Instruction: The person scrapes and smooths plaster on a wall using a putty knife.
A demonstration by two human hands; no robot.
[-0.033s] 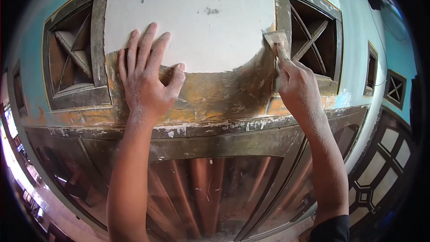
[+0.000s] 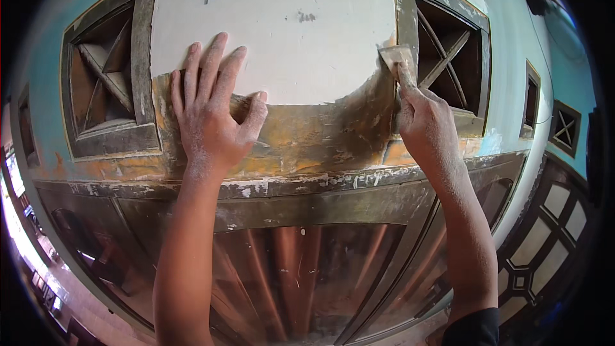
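Observation:
Fingers spread, my left hand [image 2: 211,118] rests against the wall, its fingertips on the white surface [image 2: 275,38] and its palm over the stripped brown, orange-streaked band [image 2: 327,131]. My right hand [image 2: 426,118] is closed round the handle of a scraper [image 2: 396,57], whose flat blade lies at the border of the white surface and the left side of the right-hand wooden vent frame [image 2: 405,13]. Both hands and forearms are dusted with pale powder.
A matching vent frame [image 2: 144,57] with crossed bars is at the left. Below runs a wooden ledge [image 2: 320,179] with flaking paint over glazed panels [image 2: 295,282]. A panelled door [image 2: 538,243] stands at lower right beside turquoise wall [image 2: 570,57]; a bright opening shows at far left.

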